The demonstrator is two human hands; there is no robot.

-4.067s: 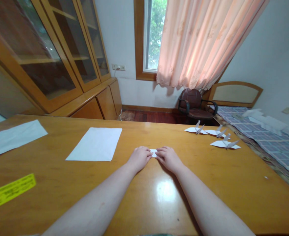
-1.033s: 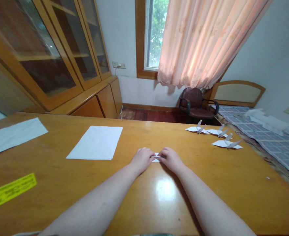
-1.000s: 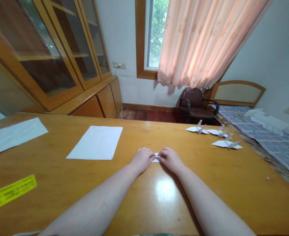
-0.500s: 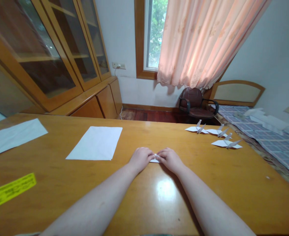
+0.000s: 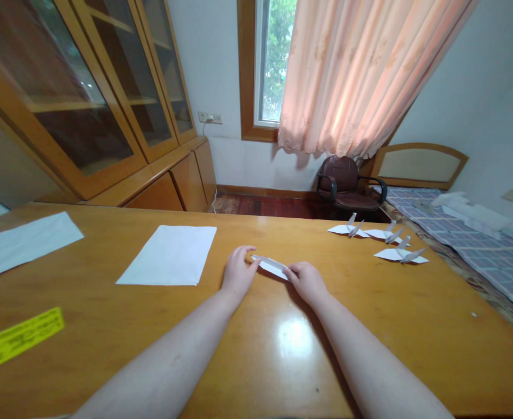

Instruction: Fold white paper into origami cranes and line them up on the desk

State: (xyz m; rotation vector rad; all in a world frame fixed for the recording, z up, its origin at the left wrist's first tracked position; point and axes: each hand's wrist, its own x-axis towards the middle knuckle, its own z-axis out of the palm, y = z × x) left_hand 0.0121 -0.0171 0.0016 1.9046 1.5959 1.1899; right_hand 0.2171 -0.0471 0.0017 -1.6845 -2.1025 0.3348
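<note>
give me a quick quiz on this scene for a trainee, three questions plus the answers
1. Count: how many folded paper birds are on the table?

2. True or false: the yellow strip lies nearer the person than the white sheet closest to the left hand.

3. Multiple choice: what does the right hand hold?
a) the hem of the curtain
b) one end of a folded white paper
c) the arm of the chair

Key
1. Three.
2. True.
3. b
</note>
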